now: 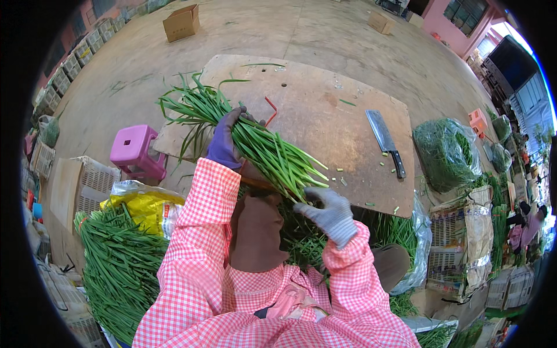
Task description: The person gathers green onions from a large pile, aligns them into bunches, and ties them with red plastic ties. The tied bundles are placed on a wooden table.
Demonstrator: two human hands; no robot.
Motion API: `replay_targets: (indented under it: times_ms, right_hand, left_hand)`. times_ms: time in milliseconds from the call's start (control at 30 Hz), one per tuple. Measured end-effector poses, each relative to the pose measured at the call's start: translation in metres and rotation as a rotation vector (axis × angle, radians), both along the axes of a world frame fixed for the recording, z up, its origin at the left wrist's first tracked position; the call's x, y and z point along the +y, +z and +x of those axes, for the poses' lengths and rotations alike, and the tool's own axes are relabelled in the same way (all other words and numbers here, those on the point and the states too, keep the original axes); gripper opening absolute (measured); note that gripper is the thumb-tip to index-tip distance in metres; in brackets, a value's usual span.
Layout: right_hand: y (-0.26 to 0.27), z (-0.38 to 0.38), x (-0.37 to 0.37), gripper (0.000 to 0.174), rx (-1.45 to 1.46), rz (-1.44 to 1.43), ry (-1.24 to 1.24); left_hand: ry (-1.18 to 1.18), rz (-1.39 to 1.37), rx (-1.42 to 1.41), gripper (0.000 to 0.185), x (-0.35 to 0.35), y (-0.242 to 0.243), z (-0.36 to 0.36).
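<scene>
My left hand (226,137), in a purple and dark glove, is closed around a bunch of green Chinese chives (261,141). The leafy tips fan out to the upper left, and the pale stalk ends point to the lower right. At those ends is my right hand (333,213), in a grey knitted glove, with thumb and forefinger apart and close against the lowest stalks. Beneath the bunch lies a worn wooden board (313,117). A cleaver (385,141) with a black handle rests on its right side, among short cut stalk pieces (339,170). A bent red strip (271,111) lies beyond my left hand.
A purple plastic stool (135,148) stands left of the board. Bundled chives (124,265) and a yellow sack (145,204) are at my left. To the right sit a clear bag of greens (446,152) and plastic crates (446,243). Cardboard boxes (182,24) stand on the floor ahead.
</scene>
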State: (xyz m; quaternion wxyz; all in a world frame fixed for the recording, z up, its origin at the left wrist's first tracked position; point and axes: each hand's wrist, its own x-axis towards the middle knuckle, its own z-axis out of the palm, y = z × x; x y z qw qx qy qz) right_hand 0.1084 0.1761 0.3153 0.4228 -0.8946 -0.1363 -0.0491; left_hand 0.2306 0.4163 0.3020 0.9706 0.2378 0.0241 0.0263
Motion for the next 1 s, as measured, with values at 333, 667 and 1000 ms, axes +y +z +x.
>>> replay_targets:
  times_ms: [333, 667, 1000]
  right_hand:
    - [-0.010, -0.010, 0.031, 0.010, 0.289, 0.779, -0.207]
    - [-0.041, -0.030, -0.050, 0.014, 0.344, 0.573, -0.423]
    - [-0.068, 0.011, 0.055, 0.024, 0.121, 0.014, 0.146]
  left_hand:
    - [0.084, 0.047, 0.054, 0.022, 0.005, 0.004, -0.006]
    - [0.155, 0.085, 0.024, 0.014, 0.076, -0.009, 0.020]
    - [0.083, -0.117, 0.045, 0.020, 0.078, 0.008, 0.079]
